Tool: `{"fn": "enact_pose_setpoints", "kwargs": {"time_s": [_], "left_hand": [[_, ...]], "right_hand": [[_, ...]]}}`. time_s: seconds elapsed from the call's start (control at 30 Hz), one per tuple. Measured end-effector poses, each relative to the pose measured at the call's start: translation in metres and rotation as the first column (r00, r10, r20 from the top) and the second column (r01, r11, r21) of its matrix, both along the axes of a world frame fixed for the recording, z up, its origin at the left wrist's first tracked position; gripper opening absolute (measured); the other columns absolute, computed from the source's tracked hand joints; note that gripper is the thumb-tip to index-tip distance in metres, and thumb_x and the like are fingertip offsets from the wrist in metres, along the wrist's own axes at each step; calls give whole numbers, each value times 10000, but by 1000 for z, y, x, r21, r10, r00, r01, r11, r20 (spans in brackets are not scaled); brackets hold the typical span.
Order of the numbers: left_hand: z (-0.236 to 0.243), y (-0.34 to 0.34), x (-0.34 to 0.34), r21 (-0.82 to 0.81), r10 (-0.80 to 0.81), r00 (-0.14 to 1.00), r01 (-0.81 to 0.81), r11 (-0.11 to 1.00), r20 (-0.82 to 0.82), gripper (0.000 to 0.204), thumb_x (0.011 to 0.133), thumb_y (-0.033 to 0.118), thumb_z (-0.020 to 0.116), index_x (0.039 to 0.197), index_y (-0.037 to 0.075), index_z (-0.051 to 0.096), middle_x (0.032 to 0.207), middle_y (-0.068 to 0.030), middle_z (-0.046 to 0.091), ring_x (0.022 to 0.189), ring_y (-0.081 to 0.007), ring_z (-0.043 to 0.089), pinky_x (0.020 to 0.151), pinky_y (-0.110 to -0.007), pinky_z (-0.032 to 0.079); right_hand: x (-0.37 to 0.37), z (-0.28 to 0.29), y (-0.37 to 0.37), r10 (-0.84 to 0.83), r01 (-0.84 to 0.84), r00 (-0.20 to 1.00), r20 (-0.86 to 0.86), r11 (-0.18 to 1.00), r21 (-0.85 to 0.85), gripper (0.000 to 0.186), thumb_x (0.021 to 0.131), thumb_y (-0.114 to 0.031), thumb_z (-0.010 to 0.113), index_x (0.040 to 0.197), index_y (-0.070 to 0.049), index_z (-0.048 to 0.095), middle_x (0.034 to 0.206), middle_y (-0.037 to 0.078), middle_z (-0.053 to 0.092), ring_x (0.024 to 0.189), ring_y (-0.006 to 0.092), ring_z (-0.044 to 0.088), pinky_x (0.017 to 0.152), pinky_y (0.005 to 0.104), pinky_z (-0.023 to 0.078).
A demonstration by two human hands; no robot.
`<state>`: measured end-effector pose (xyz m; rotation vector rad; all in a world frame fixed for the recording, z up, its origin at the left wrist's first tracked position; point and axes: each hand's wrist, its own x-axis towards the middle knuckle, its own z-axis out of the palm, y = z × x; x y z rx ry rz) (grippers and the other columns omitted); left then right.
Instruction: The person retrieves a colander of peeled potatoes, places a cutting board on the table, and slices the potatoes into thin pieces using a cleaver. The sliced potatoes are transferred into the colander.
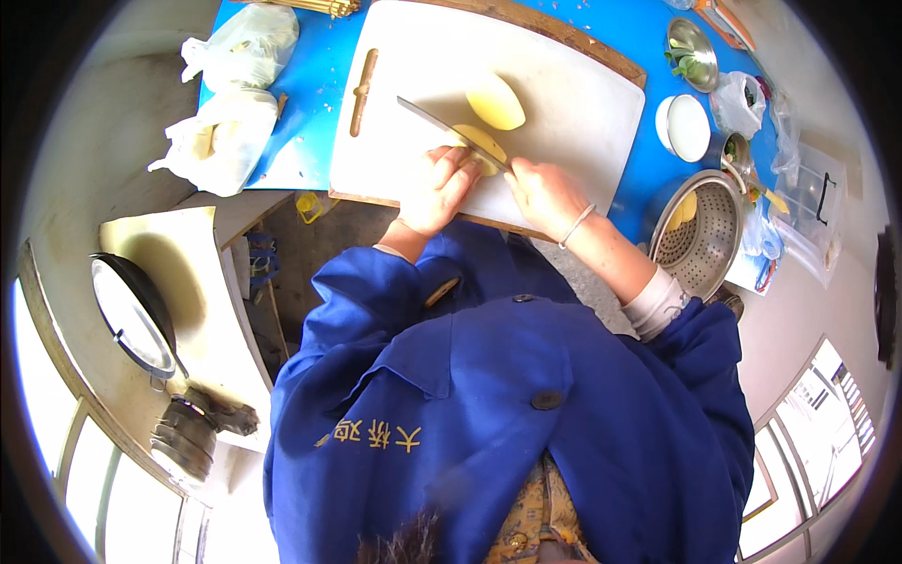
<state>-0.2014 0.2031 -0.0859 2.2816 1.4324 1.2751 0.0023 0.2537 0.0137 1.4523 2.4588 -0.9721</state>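
My right hand [549,196] is closed round the handle of a kitchen knife [434,120], whose blade slants up to the left across a peeled potato [483,141]. The curled fingers of my left hand [436,191] press that potato down on the white cutting board [573,113], close beside the blade. How deep the blade sits in it I cannot tell. Just beyond lies another pale yellow peeled potato piece [495,101], untouched by either hand.
Right of the board stand a metal colander [707,249] with yellow pieces inside, a white bowl [683,129] and a metal bowl [692,54] with greens. White plastic bags [224,141] lie at the left on the blue table [315,141]. A lidded wok [132,310] sits further left.
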Motion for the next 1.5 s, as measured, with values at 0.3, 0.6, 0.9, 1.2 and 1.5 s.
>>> {"fn": "enact_pose_setpoints", "kwargs": {"time_s": [0.3,0.6,0.9,1.2,1.5], "left_hand": [[35,26,-18,-209,-199,978,181,961,-67,490,776,35,767,1253,63,660,1255,-164,624,1171,-373,614,1007,-453,505],[26,27,32,-346,-159,982,115,931,-102,625,675,189,928,1222,54,656,1082,-152,620,995,-354,616,863,-446,546],[27,10,93,-217,-34,998,21,976,-57,600,679,153,904,1213,32,658,1166,-180,622,1027,-362,615,882,-455,521],[11,29,82,-76,-385,922,381,921,-44,383,716,1,799,1094,10,735,1111,-174,694,1003,-387,671,890,-456,542],[5,32,82,-94,-394,917,399,912,68,364,715,-41,807,1071,5,746,1122,-178,711,1035,-383,684,905,-456,561]], "right_hand": [[88,69,-54,-307,332,906,-291,943,39,201,1011,-149,631,1099,23,684,794,207,683,697,383,683,635,427,529],[116,40,-103,-545,566,803,-242,824,21,197,1024,-186,588,1065,-10,668,851,217,694,765,423,677,665,478,523],[125,33,-114,-444,449,893,-78,863,230,230,986,-153,594,1172,-39,664,916,146,726,777,356,704,650,440,556],[113,45,-122,-330,291,941,68,898,331,312,923,-111,594,1221,-32,641,777,75,674,659,268,696,560,392,549],[104,55,-112,-314,268,938,149,926,267,293,915,-111,581,1192,-22,617,790,110,692,678,291,716,575,407,563]]}}
